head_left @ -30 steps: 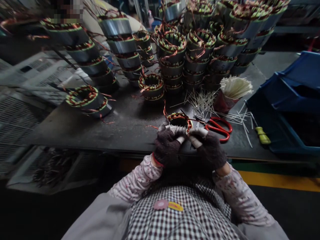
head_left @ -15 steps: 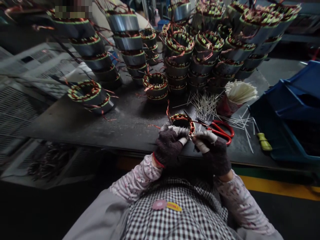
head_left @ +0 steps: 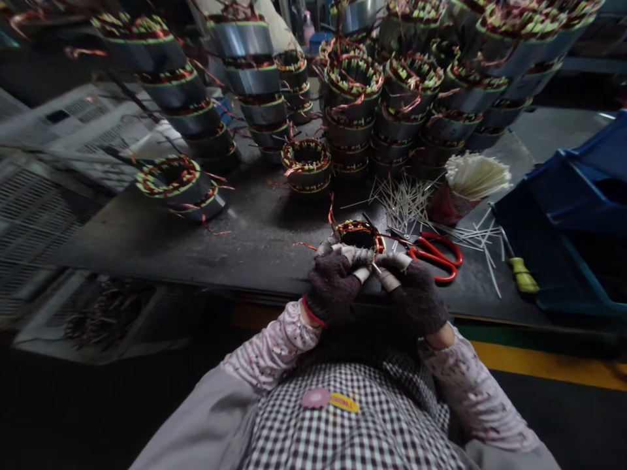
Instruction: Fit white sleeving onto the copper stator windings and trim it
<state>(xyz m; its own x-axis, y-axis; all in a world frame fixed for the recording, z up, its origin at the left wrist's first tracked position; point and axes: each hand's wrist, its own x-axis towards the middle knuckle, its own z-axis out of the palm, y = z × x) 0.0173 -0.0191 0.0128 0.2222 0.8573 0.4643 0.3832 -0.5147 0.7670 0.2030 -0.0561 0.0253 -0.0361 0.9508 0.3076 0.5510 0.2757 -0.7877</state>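
A stator with copper windings (head_left: 359,230) rests near the front edge of the table, tilted toward me. My left hand (head_left: 336,277), in a dark fingerless glove with taped fingers, is closed on its near left rim. My right hand (head_left: 414,290), gloved and taped the same way, pinches a thin white strip (head_left: 376,267) at the near rim; most of the strip is hidden by the fingers. Just right of the stator lie red-handled scissors (head_left: 435,256). Behind them are loose white strips (head_left: 406,202), with more standing in a reddish cup (head_left: 448,203).
Stacked stators (head_left: 353,124) fill the back of the table. A single stator (head_left: 306,163) and a short stack (head_left: 179,186) stand nearer. At right are a yellow-green-handled tool (head_left: 523,275) and blue bins (head_left: 553,241). A crate (head_left: 151,333) sits below left.
The right fingers have shifted slightly at the stator's near rim, and a thin white piece shows between the hands. The whole view has moved a little; the left hand keeps its grip.
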